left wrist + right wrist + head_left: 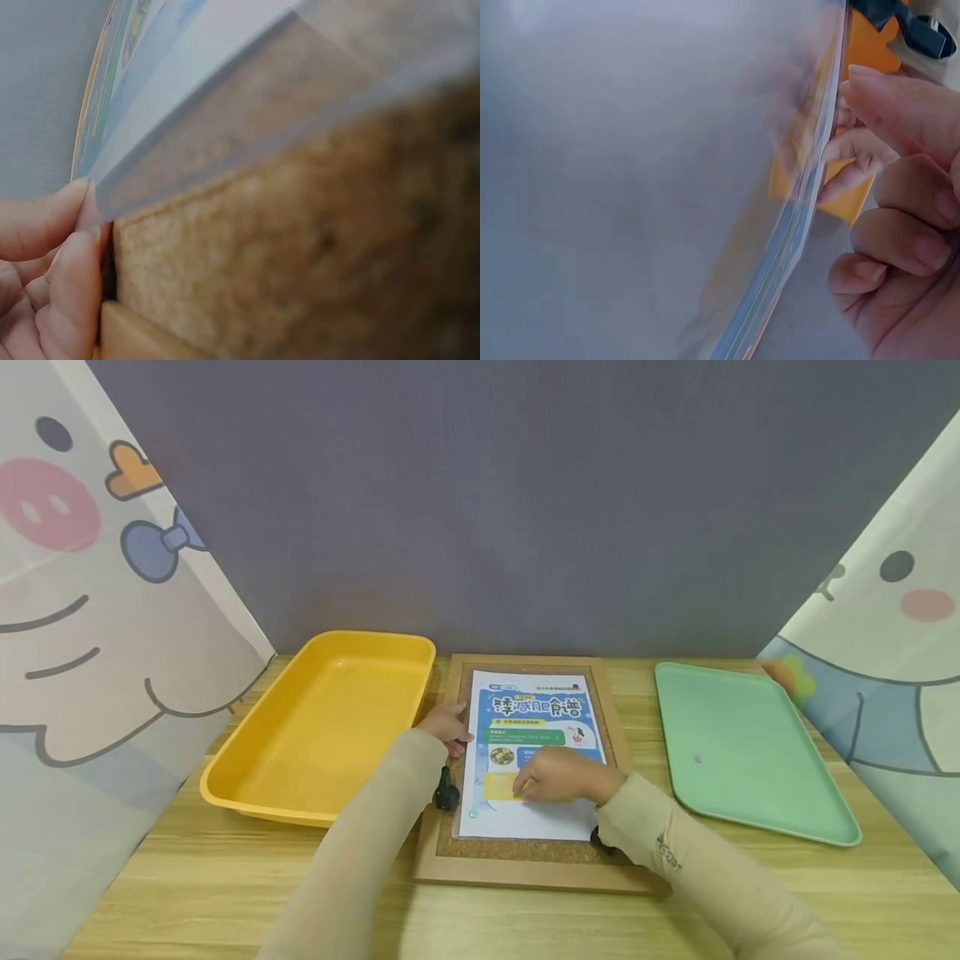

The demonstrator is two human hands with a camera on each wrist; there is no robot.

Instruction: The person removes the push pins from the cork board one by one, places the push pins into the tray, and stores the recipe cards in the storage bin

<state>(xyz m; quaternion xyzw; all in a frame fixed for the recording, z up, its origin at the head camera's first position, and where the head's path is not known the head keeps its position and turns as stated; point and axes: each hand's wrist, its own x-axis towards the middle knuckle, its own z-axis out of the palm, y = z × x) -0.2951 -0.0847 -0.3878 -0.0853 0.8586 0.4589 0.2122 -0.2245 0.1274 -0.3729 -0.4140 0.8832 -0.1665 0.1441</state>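
Note:
A printed sheet in a clear plastic sleeve lies on a wood-framed cork board. My left hand is at the sheet's left edge; in the left wrist view, thumb and finger pinch the edge of the sleeve, which stands slightly off the cork. Over the lower middle of the sheet is my right hand, its fingers curled and the thumb tip close to the index fingertip. Nothing shows between them in the right wrist view. A small green pushpin sits at the lower left corner, a dark pushpin at the upper right.
Left of the board stands a deep yellow tray. To the right is a shallow green tray with a small pink pushpin in it. A grey partition rises behind the wooden table.

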